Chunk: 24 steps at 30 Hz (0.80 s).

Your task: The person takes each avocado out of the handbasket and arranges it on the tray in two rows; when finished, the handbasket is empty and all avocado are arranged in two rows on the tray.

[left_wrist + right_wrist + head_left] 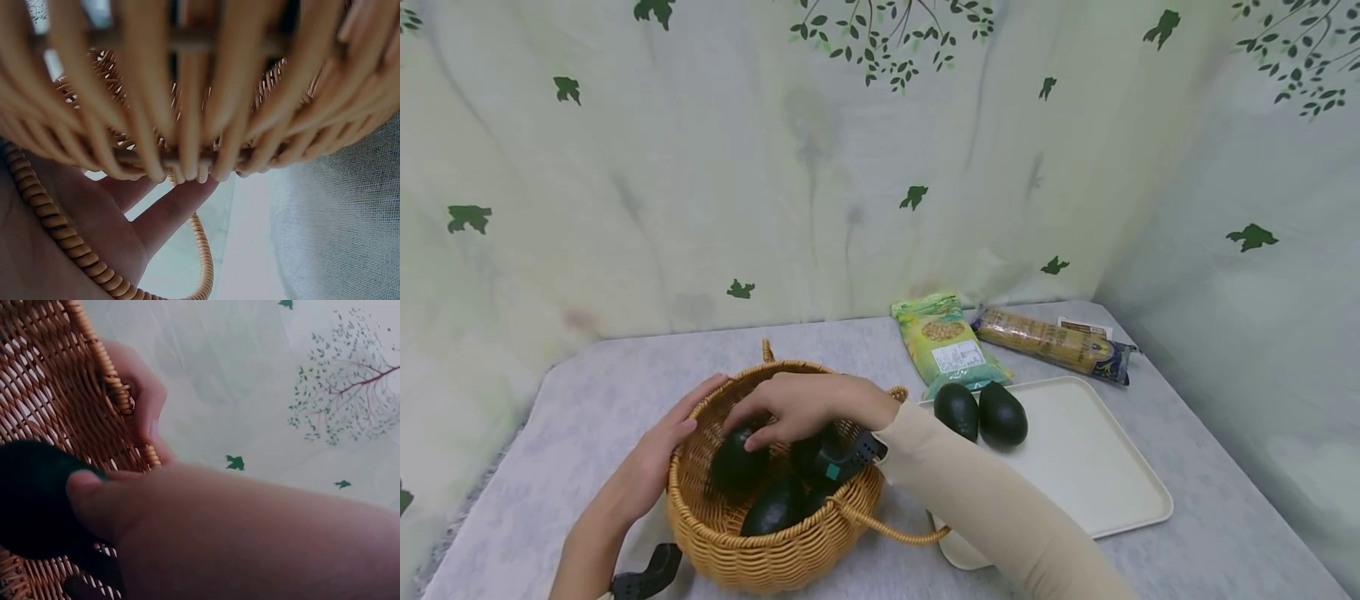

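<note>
A round wicker basket stands at the table's front left, with several dark green avocados inside. My right hand reaches into it and grips the leftmost avocado between thumb and fingers. Another avocado lies nearer the front, and others are partly hidden under my wrist. At the basket's left side my left hand holds the rim. Its fingers bend over the rim in the right wrist view. One wicker handle hangs across the left palm in the left wrist view.
Right of the basket lies a cream tray bearing two avocados, partly behind my right sleeve. Behind it are a green and yellow bag and a long pack of pasta. A basket handle overlaps the tray's edge.
</note>
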Available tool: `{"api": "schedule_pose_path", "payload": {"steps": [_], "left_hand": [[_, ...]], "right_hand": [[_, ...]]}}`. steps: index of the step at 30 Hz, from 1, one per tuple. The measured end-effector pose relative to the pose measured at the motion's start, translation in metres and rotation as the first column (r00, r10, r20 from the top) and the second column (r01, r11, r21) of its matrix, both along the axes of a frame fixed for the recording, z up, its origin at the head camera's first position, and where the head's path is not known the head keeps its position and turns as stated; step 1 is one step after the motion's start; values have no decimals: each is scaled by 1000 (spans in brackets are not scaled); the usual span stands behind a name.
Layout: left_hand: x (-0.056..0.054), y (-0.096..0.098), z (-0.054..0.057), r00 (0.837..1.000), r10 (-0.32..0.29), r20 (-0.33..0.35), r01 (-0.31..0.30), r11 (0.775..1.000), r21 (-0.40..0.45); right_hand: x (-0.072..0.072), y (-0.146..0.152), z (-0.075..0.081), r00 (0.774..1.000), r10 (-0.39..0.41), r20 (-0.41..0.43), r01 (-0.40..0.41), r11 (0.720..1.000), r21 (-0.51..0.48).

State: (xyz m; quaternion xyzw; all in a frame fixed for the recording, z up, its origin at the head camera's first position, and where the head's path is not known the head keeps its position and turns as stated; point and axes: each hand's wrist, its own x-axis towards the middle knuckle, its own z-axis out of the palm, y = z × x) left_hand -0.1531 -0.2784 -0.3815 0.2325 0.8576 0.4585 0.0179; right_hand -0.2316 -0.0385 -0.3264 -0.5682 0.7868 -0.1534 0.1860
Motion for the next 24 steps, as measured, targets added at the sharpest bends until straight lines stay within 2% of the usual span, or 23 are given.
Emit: {"api": "schedule_pose_path", "payload": {"steps": [5, 12, 20, 24], "left_hand": [[-1, 1, 0, 1000, 0, -17, 0, 1000, -6], [2, 0, -1, 1000, 7, 17, -7, 1000, -4], [1, 0, -1, 1000, 14, -15, -14, 1000, -12], [1, 1, -2, 1000, 2, -4, -2, 1000, 17]], "right_hand": [[4, 4, 6, 1000, 5, 9, -4, 1000, -27], [11, 11, 11, 999, 35, 9, -34, 994, -100], [15, 19, 15, 1000, 1, 0, -1, 993, -119], [18, 26, 16, 1000, -18, 15, 20, 989, -149]]}}
